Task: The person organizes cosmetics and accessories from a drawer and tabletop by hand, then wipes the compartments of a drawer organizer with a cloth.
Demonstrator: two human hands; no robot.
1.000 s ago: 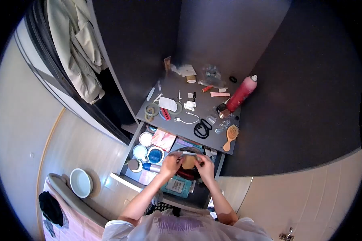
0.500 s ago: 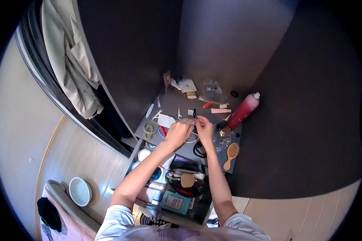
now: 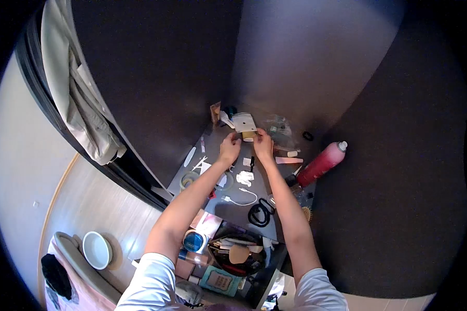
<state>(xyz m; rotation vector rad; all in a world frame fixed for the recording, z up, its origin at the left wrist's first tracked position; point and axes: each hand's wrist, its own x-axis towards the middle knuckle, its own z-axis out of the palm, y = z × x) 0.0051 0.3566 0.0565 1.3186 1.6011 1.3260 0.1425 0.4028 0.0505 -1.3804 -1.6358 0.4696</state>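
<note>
My left hand is at the back of the grey tabletop, fingers bent and a little apart, with nothing visible in them. Just right of it lies a small yellowish container with a pale end. My right hand reaches to the other side of this container, its fingertips at or against its edge. A white card with small dark marks rests behind the container. Nearer to me are a short black strip, a crumpled white tissue and a white cable.
A tall red-pink spray can stands on the right, by a pink tube. Black hair ties lie near the front edge. Below, an open drawer holds a cosmetics pouch and a light blue packet. Dark panels enclose the tabletop's back.
Both hands have moved from the middle of the tabletop to its back and spread apart, around the yellowish container. The crumpled tissue and the whole cable now show. The view has shifted slightly.
</note>
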